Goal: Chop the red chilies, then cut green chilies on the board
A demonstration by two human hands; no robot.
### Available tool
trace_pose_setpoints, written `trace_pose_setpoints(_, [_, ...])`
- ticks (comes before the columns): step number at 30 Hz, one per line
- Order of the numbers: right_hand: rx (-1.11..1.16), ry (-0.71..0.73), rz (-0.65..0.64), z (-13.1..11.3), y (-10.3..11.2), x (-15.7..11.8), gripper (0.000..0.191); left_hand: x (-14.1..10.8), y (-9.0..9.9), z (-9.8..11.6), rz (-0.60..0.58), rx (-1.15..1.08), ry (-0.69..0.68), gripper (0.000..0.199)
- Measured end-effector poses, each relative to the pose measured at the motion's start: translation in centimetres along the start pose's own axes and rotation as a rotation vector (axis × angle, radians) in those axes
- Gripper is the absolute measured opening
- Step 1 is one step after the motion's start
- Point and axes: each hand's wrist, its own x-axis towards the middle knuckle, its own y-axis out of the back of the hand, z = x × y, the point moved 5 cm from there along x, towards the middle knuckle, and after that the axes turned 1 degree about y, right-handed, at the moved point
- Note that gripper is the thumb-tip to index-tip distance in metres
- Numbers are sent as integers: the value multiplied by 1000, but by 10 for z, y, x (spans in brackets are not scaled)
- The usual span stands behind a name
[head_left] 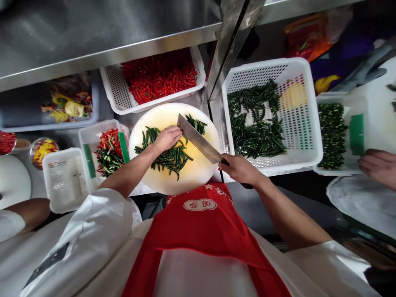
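A round white cutting board [198, 181] lies in front of me, with dark green chilies [175, 159] spread over its left and middle part. My right hand [239, 168] is wrapped round the dark handle of a cleaver [199, 140], whose wide blade slants up and left across the board. Beyond the blade is a small bunch of green chilies [197, 125]. Over the chilies on the left, my left hand [168, 138] rests palm down, its fingers together and pointing at the blade. Whether it grips any of them is hidden.
Behind the board stands a white basket [117, 97] of red chilies; a larger basket [297, 159] of green chilies is at right. Left are a tub [89, 132] of cut chilies and a small white basket [66, 181]. A co-worker's hand [379, 165] shows at far right.
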Motion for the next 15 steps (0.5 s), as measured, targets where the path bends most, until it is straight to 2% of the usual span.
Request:
trace_pose_setpoints(5, [-21,-26,-43,-1,3,0,16,-2,-1,-2,-5,3,6,27])
trace_pose_setpoints(12, [-111,-35,57,-14,-20,48,18,-5,2,-2,-26,5,-16,28])
trace_pose_setpoints(15, [-96,-13,95,-15,-18,51,19,-9,11,4,-30,-2,-1,28])
